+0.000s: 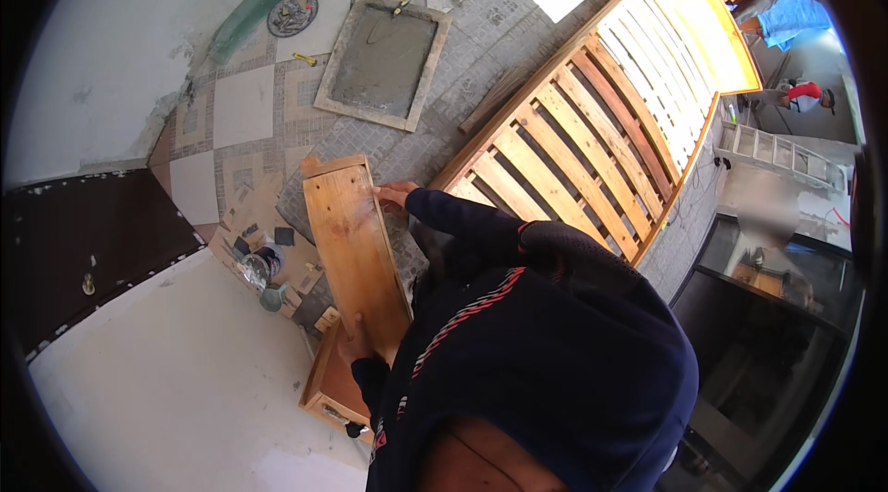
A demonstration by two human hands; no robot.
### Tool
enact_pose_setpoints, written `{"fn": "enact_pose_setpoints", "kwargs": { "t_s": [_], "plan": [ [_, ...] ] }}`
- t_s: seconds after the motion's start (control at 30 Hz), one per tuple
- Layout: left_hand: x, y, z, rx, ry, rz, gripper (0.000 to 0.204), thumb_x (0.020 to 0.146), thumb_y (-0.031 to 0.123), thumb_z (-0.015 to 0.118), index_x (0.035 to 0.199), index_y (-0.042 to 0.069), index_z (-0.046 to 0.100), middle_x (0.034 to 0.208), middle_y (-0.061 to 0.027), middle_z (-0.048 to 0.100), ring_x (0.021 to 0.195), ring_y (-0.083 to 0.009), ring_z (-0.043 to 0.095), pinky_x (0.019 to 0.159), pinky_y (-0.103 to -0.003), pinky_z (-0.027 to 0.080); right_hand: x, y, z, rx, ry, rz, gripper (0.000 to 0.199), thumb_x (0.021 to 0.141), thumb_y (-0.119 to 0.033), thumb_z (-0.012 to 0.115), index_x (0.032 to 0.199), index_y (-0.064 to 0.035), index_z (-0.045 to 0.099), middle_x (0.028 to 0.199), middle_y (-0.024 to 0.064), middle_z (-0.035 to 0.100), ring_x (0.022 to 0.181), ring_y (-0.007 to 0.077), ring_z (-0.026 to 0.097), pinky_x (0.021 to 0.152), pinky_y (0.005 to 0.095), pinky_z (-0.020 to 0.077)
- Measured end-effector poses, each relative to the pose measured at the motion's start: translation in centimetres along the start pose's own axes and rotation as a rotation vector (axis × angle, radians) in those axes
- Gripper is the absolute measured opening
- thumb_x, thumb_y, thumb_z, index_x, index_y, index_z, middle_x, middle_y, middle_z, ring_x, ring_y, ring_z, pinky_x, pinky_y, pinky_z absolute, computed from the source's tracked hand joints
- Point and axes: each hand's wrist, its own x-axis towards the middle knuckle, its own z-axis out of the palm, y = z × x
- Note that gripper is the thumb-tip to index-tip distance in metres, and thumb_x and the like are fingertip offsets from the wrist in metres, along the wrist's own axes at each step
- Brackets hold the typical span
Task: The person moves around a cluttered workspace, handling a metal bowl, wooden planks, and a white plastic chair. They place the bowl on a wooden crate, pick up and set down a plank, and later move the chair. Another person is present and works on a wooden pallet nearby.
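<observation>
— Well, biggest first: what do I have down there?

— A slatted wooden frame (601, 122) leans along the right, propped so both faces stay reachable, I judge. Beyond it a framed mortar slab (384, 62) lies flat on the tiles.

— And in the hands?

— I see a long wooden plank (356, 247) standing on edge over a low wooden box (333, 390). My right hand (396, 193) pinches its far edge, fingers narrow; my left hand (353, 339) wraps the near end, steadying it.

— Any packages or labels?

— Small tins and a funnel-like cup (264, 275) sit on cardboard left of the plank; labels too small to tell.
</observation>
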Motion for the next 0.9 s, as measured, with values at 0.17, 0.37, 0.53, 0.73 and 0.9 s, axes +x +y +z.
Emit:
{"fn": "enact_pose_setpoints", "kwargs": {
  "t_s": [0.17, 0.37, 0.53, 0.73, 0.9],
  "plan": [
    [6.2, 4.6, 1.0, 0.303, -0.142, -0.031, 0.066, 0.068, 0.056, 0.063, 0.088, -0.007, 0.063, 0.078, -0.0158, 0.064, 0.071, -0.0221, 0.061, 0.065, -0.033, 0.046, 0.4, 0.8, -9.6, -0.016, 0.266, -0.044, 0.06, 0.074, -0.055, 0.057, 0.105, -0.0045, 0.057, 0.089, 0.0086, 0.061, 0.079, 0.0169, 0.058, 0.071, 0.03, 0.0456],
    [12.2, 9.3, 2.3, 0.359, -0.224, 0.145, 0.068, 0.072, 0.058, 0.057, 0.09, -0.007, 0.062, 0.081, -0.0153, 0.064, 0.075, -0.0237, 0.06, 0.068, -0.032, 0.045, -2.6, 10.3, -20.1, -0.075, 0.586, 0.207, 0.055, 0.076, -0.051, 0.056, 0.099, -0.0009, 0.059, 0.078, 0.0108, 0.065, 0.068, 0.0161, 0.061, 0.065, 0.0297, 0.049],
    [16.0, 13.1, 2.1, 0.314, -0.289, 0.356, 0.066, 0.076, 0.056, 0.053, 0.093, -0.007, 0.061, 0.085, -0.0165, 0.064, 0.078, -0.0237, 0.06, 0.07, -0.031, 0.045, -6.5, 16.6, -18.8, 0.082, 0.772, 0.252, 0.052, 0.079, -0.048, 0.052, 0.097, -0.0002, 0.059, 0.078, 0.0105, 0.065, 0.067, 0.0169, 0.061, 0.065, 0.0306, 0.0485],
    [22.2, 15.7, 2.0, 0.343, -0.445, 0.432, 0.066, 0.078, 0.056, 0.05, 0.094, -0.007, 0.061, 0.087, -0.0166, 0.063, 0.081, -0.0229, 0.059, 0.073, -0.031, 0.044, -9.2, 19.4, -9.0, 0.308, 0.868, 0.202, 0.043, 0.082, -0.04, 0.053, 0.094, 0.0, 0.059, 0.077, 0.0112, 0.064, 0.067, 0.0168, 0.061, 0.064, 0.0294, 0.0482],
    [24.1, 17.8, 2.7, 0.464, -0.552, 0.502, 0.068, 0.078, 0.058, 0.048, 0.094, -0.008, 0.061, 0.087, -0.017, 0.063, 0.082, -0.0236, 0.059, 0.072, -0.032, 0.044, -8.4, 20.5, 0.7, 0.422, 0.887, 0.089, 0.037, 0.081, -0.034, 0.058, 0.092, 0.0011, 0.059, 0.078, 0.0115, 0.063, 0.069, 0.0166, 0.059, 0.064, 0.029, 0.0473]
  ]
}}
